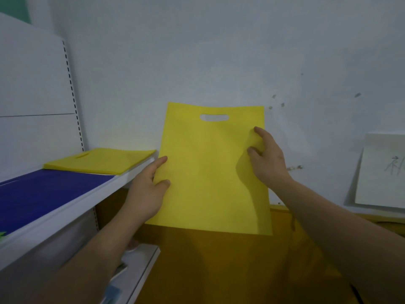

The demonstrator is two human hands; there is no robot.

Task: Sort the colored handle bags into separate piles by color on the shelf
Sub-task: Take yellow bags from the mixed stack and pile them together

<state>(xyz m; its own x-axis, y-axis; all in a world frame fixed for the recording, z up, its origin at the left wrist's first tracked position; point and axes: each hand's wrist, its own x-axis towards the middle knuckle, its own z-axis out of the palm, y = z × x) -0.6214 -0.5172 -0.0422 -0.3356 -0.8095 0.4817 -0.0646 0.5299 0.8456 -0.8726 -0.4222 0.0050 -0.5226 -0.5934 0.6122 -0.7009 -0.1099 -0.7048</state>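
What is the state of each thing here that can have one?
held yellow bag: upright, unfolded, off the shelf
left hand: pinches the bag's left edge
right hand: pinches the bag's right edge
yellow pile: flat on the shelf
blue pile: flat on the shelf

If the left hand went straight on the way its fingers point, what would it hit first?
The yellow bag that the left hand pinches: its fingers point up and right across the bag's face. Behind that is the wall, depth unclear. The yellow pile lies left of that line.
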